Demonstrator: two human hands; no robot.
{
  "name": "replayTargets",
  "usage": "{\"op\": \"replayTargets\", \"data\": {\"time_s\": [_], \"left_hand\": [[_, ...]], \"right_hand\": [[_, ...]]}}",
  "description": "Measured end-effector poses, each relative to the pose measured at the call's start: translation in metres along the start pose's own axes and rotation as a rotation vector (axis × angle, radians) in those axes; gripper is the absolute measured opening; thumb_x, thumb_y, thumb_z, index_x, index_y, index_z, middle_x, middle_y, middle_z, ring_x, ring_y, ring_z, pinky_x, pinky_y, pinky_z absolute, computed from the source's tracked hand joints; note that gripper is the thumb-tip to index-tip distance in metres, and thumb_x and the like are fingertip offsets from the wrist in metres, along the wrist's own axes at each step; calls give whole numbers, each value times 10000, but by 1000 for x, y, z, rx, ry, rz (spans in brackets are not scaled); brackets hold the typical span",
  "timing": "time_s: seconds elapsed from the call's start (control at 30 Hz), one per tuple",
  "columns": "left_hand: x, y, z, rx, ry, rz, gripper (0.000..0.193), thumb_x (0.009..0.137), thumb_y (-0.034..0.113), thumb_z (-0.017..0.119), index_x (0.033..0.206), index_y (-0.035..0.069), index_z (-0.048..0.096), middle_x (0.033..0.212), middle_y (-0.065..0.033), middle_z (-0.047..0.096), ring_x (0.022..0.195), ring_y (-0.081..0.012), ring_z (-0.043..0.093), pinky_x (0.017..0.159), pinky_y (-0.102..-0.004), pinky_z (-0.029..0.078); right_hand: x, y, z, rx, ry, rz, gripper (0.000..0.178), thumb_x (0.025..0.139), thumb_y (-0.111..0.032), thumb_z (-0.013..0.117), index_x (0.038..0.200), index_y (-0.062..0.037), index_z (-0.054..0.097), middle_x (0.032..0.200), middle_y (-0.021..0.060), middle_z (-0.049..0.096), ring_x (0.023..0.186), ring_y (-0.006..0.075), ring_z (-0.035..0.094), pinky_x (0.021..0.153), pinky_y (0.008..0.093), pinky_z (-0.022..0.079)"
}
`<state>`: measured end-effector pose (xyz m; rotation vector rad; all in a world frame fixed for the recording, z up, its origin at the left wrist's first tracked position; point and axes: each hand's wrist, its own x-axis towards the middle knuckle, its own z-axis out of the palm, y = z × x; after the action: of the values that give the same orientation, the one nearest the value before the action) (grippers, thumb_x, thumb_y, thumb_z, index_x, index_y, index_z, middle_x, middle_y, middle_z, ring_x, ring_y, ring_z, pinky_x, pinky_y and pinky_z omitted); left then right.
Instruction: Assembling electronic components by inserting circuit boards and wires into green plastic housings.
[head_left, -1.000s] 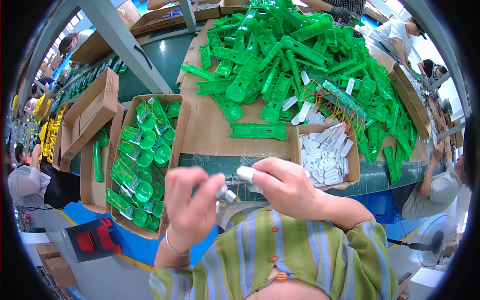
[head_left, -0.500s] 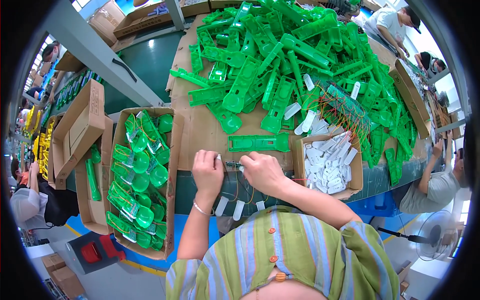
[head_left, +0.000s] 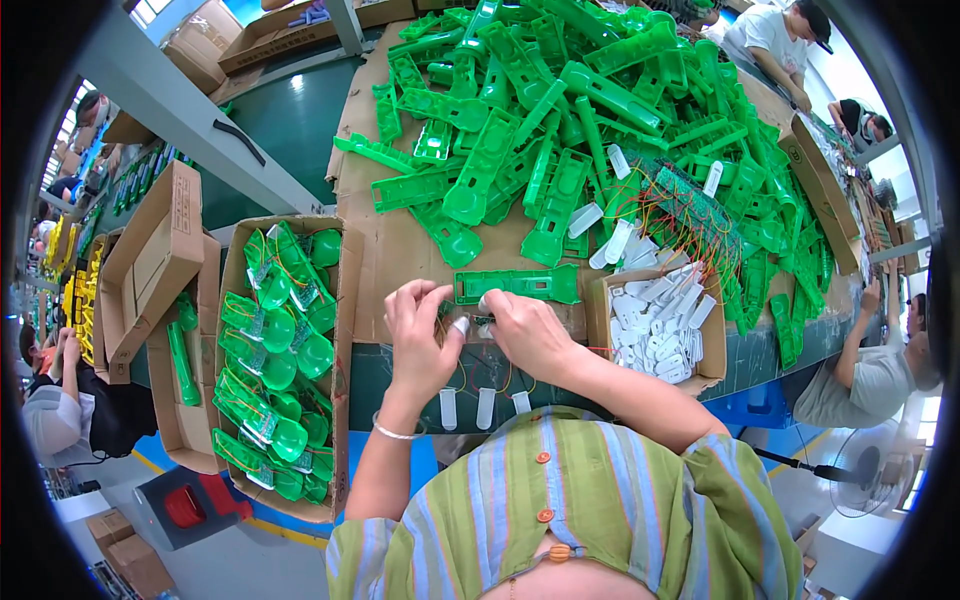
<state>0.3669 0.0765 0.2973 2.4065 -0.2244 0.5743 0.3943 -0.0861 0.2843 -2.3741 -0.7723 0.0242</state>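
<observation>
Worktable (head_left: pixel 365 385), board (head_left: pixel 482 324) (wired) between fingers (head_left: pixel 507 310)

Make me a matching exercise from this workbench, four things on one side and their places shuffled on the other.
Things
1. Three white strips
2. Lone green housing
3. Heaped white pieces
4. Wired green parts

Places
A. In the long carton at left
B. On the cardboard, just beyond the right hand
C. Between the hands and the striped shirt
D. In the small carton at right

Pairs: 1-C, 2-B, 3-D, 4-A
</observation>
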Motion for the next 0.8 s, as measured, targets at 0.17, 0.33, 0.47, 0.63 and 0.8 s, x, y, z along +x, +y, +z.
{"op": "replayTargets", "data": {"time_s": [0.17, 0.33, 0.47, 0.63, 0.8], "left_hand": [[-14, -4, -6, -485, -275, -271, 243, 669, -61, 595, 897, 23, 607, 859, -109, 599, 775, -265, 593, 685, -303, 481], [-28, -7, -15, -495, 26, 20, 202, 675, -108, 574, 840, 6, 596, 790, -105, 603, 715, -227, 608, 646, -272, 484], [-20, 10, -17, -402, -113, -42, 338, 647, -110, 583, 953, 23, 630, 797, -98, 550, 689, -216, 556, 605, -296, 465], [-29, 11, -13, -256, -95, 47, 307, 647, -92, 594, 895, 71, 672, 700, -68, 456, 612, -190, 487, 510, -297, 389], [-27, 21, -16, -335, -57, -167, 219, 649, -65, 613, 835, 42, 652, 693, -69, 473, 612, -178, 505, 521, -278, 404]], "right_hand": [[0, -13, -19, 156, 7, -192, 412, 634, 7, 669, 983, -8, 452, 993, 185, 539, 898, 371, 547, 742, 414, 472], [-19, -5, -54, -19, -36, -143, 334, 641, -19, 680, 948, -26, 550, 931, 123, 557, 861, 303, 566, 737, 381, 475], [-25, -1, -45, 5, 114, -197, 214, 670, 5, 643, 869, -34, 576, 802, 91, 555, 726, 273, 578, 628, 361, 483], [-27, -5, -39, -31, 114, -251, 195, 689, 34, 617, 868, -34, 580, 782, 95, 543, 701, 268, 577, 589, 354, 483], [-28, -12, -38, 102, 104, -140, 201, 697, 28, 610, 884, -37, 577, 754, 99, 515, 685, 279, 570, 568, 367, 476]]}}
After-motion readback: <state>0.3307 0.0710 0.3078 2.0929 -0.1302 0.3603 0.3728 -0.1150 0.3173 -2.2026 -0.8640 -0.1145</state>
